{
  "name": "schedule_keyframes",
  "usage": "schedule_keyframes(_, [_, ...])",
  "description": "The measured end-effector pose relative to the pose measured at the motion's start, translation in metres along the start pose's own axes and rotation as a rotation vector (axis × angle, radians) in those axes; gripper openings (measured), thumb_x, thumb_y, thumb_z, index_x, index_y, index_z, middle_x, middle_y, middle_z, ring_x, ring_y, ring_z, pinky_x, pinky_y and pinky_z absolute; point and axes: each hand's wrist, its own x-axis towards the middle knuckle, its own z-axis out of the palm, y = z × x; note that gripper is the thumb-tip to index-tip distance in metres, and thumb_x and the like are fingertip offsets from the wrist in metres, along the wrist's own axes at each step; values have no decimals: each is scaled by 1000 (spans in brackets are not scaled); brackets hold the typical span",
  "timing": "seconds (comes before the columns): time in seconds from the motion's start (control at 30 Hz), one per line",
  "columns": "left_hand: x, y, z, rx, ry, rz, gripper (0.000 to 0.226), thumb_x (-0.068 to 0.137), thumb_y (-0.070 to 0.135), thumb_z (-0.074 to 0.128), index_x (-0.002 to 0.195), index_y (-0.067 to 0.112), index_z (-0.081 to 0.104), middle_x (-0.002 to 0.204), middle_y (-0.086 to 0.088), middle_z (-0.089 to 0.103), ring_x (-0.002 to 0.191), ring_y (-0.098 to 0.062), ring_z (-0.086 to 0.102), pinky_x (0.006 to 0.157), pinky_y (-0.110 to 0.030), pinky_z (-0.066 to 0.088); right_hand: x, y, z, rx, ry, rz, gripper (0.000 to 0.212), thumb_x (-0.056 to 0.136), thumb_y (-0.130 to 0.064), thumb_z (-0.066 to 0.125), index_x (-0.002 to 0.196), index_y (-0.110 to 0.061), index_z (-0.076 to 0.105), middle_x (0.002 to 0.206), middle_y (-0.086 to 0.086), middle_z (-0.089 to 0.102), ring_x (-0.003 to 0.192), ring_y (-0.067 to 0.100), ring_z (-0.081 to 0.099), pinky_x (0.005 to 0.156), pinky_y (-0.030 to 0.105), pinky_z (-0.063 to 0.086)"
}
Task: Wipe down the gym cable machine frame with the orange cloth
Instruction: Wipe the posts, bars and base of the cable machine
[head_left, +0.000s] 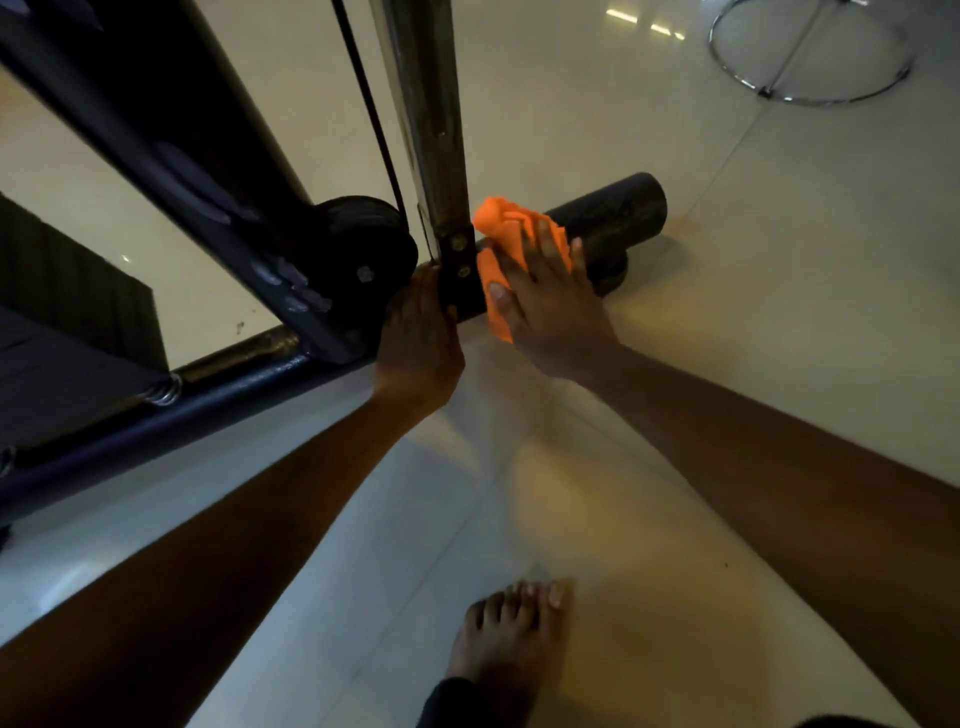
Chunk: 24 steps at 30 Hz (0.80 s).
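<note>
The cable machine's dark base tube (608, 221) lies on the floor and ends in a round cap at the right. A chrome upright post (423, 104) is bolted to it through a black bracket (457, 270). The orange cloth (501, 228) is bunched on the tube just right of the bracket. My right hand (545, 296) presses the cloth flat against the tube, fingers straight and spread. My left hand (421, 332) grips the tube on the left side of the bracket, fingers curled over it.
A black pulley wheel (363, 234) with its cable (363, 104) and a slanted dark frame beam (182, 171) stand left of the post. A chrome ring stool base (810, 57) sits far right on the tiled floor. My bare foot (511, 639) is below.
</note>
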Motion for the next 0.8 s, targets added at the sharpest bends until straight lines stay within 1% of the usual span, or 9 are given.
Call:
schedule_keyframes(0.07, [9, -9, 10, 63, 62, 26, 50, 106, 10, 48, 154, -1, 47, 151, -23, 56, 135, -44, 56, 114, -54, 46, 0, -1, 24, -80, 36, -29, 59, 118, -42, 26, 172, -21, 16, 179, 20, 16, 165, 45, 14, 126, 77, 12])
schedule_keyframes(0.13, [15, -18, 16, 84, 77, 64, 48, 107, 17, 44, 150, -1, 51, 145, -23, 59, 129, -44, 59, 108, -55, 48, -1, 4, 38, -90, 77, 3, 62, 119, -48, 25, 174, -22, 15, 180, 17, 13, 167, 41, 10, 127, 73, 10])
schedule_keyframes(0.3, [9, -19, 18, 87, 73, 53, 63, 110, 35, 49, 163, 3, 35, 163, -21, 46, 148, -42, 45, 122, -53, 35, 1, 47, 51, -149, 126, 32, 59, 118, -43, 32, 172, -22, 27, 177, 25, 20, 164, 52, 12, 128, 71, 11])
schedule_keyframes(0.43, [13, -6, 29, 138, 143, -9, 73, 110, 50, 50, 162, 0, 38, 160, -22, 49, 146, -41, 48, 118, -54, 37, 6, 17, 61, -54, 143, 158, 57, 118, -45, 29, 171, -25, 27, 175, 31, 16, 162, 57, 3, 126, 75, 11])
schedule_keyframes(0.53, [13, -2, 37, 200, 222, 4, 69, 110, 49, 53, 158, 0, 45, 156, -20, 55, 142, -39, 54, 115, -52, 39, 4, 7, 65, 25, 203, 27, 55, 118, -38, 40, 170, -25, 29, 174, 30, 23, 162, 55, 10, 127, 73, 13])
schedule_keyframes(0.63, [11, -3, 38, 204, 240, -12, 70, 111, 50, 51, 160, 2, 42, 157, -18, 53, 144, -37, 51, 118, -51, 35, 0, 45, 63, -135, 139, -107, 54, 119, -38, 30, 171, -25, 29, 176, 26, 21, 163, 55, 7, 127, 73, 12])
schedule_keyframes(0.67, [11, -3, 38, 207, 231, -26, 71, 111, 52, 50, 161, 2, 40, 158, -18, 52, 145, -37, 49, 119, -51, 34, 0, 56, 62, -135, 154, -69, 55, 119, -39, 27, 172, -23, 27, 175, 26, 22, 162, 57, 9, 126, 74, 12])
schedule_keyframes(0.73, [12, -1, 39, 222, 226, -49, 73, 111, 52, 49, 162, 2, 38, 159, -18, 50, 146, -38, 48, 120, -53, 33, 3, 61, 57, -46, 234, 144, 57, 118, -42, 28, 169, -18, 35, 172, 29, 29, 160, 56, 18, 127, 75, 16])
schedule_keyframes(0.8, [12, 2, 40, 211, 213, -57, 72, 111, 49, 48, 163, 2, 35, 162, -19, 47, 150, -38, 44, 123, -56, 30, 8, 42, 56, 45, 260, 288, 57, 116, -45, 32, 168, -20, 37, 173, 30, 24, 161, 55, 14, 130, 72, 12])
